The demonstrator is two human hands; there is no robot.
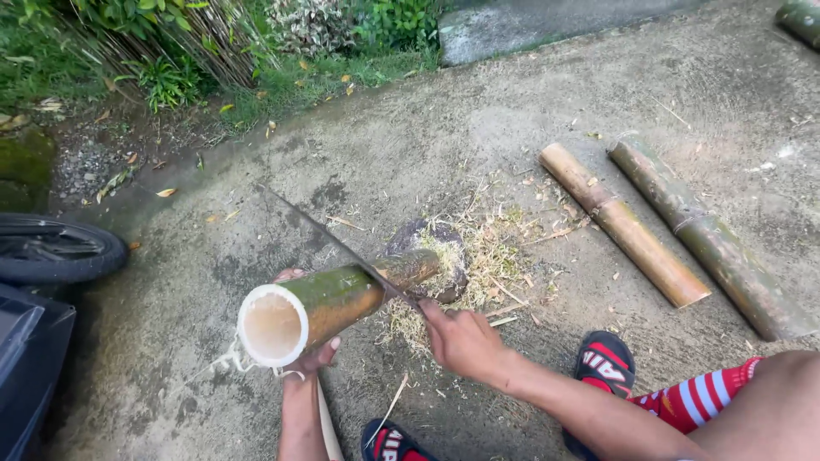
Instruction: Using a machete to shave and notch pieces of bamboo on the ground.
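My left hand grips a thick hollow bamboo section from below near its open cut end, which faces me. The bamboo slopes down to the right and its far end rests on a dark stone block. My right hand is shut on the handle of a long thin blade. The blade lies across the top of the bamboo about midway along and points up to the left.
Two more bamboo lengths, one tan and one greenish, lie on the concrete at right. Chips and shavings surround the stone. A tyre and a dark object sit at left. My sandalled feet are below. Grass borders the far edge.
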